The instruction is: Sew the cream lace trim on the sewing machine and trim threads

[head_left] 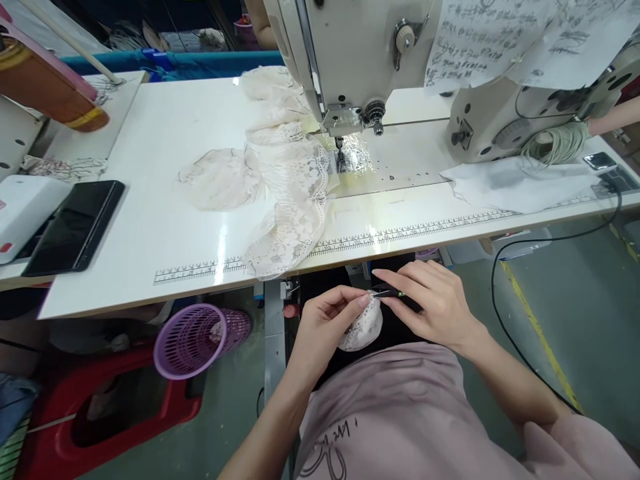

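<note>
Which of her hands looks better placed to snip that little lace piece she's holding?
Right, probably. The right hand grips the small cutter, its tip at the lace piece; the left hand only pinches the lace.

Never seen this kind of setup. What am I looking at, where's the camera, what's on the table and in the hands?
There is one picture, from a camera worn on the person's head, looking forward and down, so the arms at the bottom are the wearer's own. No robot here.

The big cream machine is an industrial sewing machine on a white table with a ruler printed along its front edge. Lace fabric lies beside the needle, a black phone sits at far left, and handwritten paper sheets hang on the machine. A purple basket stands below the table.

Below the table edge, the left hand pinches a small lace piece. The right hand has its grip on a small dark tool touching that piece; probably thread snips, but too small to tell.
</note>
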Tool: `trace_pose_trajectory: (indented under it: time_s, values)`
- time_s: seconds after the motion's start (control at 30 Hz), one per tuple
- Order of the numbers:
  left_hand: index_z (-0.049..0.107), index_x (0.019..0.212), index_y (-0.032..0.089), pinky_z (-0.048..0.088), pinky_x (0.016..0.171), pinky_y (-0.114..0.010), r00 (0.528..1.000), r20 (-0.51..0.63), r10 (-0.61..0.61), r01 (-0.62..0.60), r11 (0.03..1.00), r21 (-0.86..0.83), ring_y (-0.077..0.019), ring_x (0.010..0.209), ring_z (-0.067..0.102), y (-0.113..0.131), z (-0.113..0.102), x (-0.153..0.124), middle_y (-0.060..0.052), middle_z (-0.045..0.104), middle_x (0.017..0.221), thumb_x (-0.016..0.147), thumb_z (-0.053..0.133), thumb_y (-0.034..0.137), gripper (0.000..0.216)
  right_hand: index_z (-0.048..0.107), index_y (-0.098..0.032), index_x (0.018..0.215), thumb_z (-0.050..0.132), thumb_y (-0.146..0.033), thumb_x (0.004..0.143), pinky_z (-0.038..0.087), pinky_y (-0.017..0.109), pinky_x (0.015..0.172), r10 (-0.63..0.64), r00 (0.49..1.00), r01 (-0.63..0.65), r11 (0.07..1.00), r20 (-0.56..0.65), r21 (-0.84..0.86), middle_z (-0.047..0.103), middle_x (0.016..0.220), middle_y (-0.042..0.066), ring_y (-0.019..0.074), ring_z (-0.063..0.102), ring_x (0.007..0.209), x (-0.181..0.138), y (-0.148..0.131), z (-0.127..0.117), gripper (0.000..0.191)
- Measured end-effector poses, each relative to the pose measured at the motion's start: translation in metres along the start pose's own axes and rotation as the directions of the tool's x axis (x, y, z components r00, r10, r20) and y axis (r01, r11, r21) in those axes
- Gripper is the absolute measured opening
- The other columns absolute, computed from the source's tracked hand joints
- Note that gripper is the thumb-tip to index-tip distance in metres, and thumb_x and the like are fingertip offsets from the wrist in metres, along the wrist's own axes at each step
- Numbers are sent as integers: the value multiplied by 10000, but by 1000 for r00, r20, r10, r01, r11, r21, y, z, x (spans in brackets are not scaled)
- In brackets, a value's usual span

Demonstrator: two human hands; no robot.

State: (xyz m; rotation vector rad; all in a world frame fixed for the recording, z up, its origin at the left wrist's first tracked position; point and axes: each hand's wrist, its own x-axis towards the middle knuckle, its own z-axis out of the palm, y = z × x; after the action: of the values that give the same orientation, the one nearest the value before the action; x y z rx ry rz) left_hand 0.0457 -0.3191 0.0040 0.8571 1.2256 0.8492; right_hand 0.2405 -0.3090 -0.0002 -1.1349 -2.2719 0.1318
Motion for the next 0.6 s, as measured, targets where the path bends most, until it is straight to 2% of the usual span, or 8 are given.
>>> trace_pose_trajectory:
  time_s: [0.3, 0.47, 0.6]
  values:
    - [722, 767, 157, 392, 553, -194, 1000, 6, -9, 9, 1000, 18, -97, 612, 509, -1, 1, 1, -17, 625, 687, 720, 762, 407, 257, 626, -165, 1180, 528, -307, 945, 410, 296, 674, 29, 1000, -29, 996, 5, 79, 614, 803, 27, 149, 554, 741, -1, 2, 2, 292]
    - [721, 757, 164, 385, 547, -193, 1000, 4, -6, 5, 1000, 23, -95, 600, 505, 1, 3, 1, -11, 623, 671, 716, 764, 406, 249, 618, -165, 1188, 541, -295, 945, 417, 290, 664, 44, 999, -44, 980, 6, 196, 626, 825, 23, 142, 564, 739, -2, 5, 4, 286]
    - [725, 761, 164, 410, 582, -200, 1000, 0, -12, 12, 1000, 9, -106, 635, 534, 0, 3, 1, -22, 651, 709, 712, 768, 399, 244, 629, -164, 1174, 546, -279, 937, 421, 293, 672, 42, 999, -40, 988, -7, 146, 620, 805, 22, 143, 558, 722, -3, 6, 5, 276]
